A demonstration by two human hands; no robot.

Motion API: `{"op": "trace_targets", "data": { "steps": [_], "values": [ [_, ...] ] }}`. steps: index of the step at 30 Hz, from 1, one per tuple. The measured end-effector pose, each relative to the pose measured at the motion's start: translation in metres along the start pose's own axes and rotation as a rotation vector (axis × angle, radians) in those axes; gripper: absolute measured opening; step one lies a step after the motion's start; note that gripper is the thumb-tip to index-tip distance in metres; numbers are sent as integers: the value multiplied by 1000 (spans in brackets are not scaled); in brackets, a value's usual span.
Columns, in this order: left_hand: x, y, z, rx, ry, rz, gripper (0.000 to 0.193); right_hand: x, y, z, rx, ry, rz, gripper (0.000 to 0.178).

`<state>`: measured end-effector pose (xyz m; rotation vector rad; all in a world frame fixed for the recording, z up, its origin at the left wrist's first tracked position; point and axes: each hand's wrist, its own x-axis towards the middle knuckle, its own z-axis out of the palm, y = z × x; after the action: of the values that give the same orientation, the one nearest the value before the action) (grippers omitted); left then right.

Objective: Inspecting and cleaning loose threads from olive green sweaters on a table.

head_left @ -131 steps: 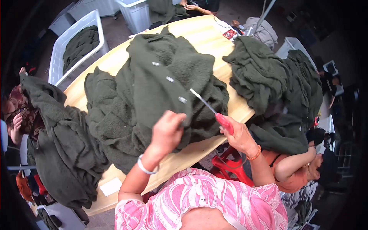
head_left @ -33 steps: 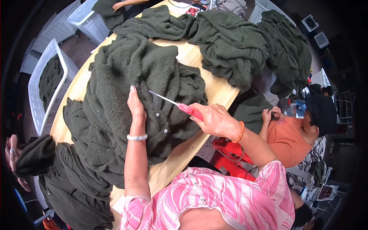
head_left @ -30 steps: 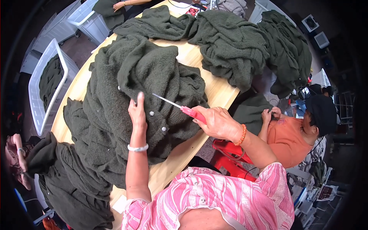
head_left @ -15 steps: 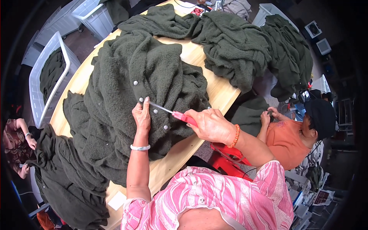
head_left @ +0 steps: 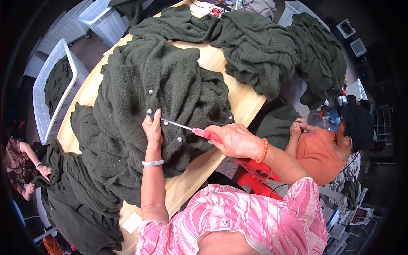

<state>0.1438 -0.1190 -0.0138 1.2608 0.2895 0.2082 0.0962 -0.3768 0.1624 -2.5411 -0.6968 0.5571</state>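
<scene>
Grasping a red-handled tool (head_left: 207,135) in the right hand (head_left: 236,142), with its thin metal shaft (head_left: 180,124) aimed left toward the left hand (head_left: 154,126). Pinching a fold of the dark green garment (head_left: 140,72) with that left hand, beside pale round buttons (head_left: 149,111); hard to tell whether pressing the tool's tip against one. Having the garment in a wide, rumpled heap on the wooden surface (head_left: 212,57), straight ahead. Beyond it, more dark green cloth (head_left: 261,51); off to the left, a white crate (head_left: 41,97); to the right, a person in an orange shirt (head_left: 318,155).
</scene>
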Motion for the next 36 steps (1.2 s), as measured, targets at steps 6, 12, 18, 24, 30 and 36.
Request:
{"op": "trace_targets", "data": {
  "steps": [6, 12, 18, 24, 30, 36],
  "values": [
    [31, 47, 23, -191, 236, -53, 36, -2, 7, 5, 107, 176, -17, 27],
    [64, 36, 29, -44, 0, 39, 25, 21, 11, 6, -6, 248, 41, 31],
    [51, 27, 27, -181, 114, -36, 24, 24, 6, -1, -81, 81, -50, 28],
    [52, 17, 22, -43, 120, 38, 26, 26, -1, -7, -10, 50, -21, 27],
    [47, 18, 25, -18, 137, 135, 26, 31, 4, -6, -103, 195, -56, 26],
    [36, 34, 30, 17, 198, 193, 21, 25, 7, -10, -104, 175, -62, 29]
  ]
}}
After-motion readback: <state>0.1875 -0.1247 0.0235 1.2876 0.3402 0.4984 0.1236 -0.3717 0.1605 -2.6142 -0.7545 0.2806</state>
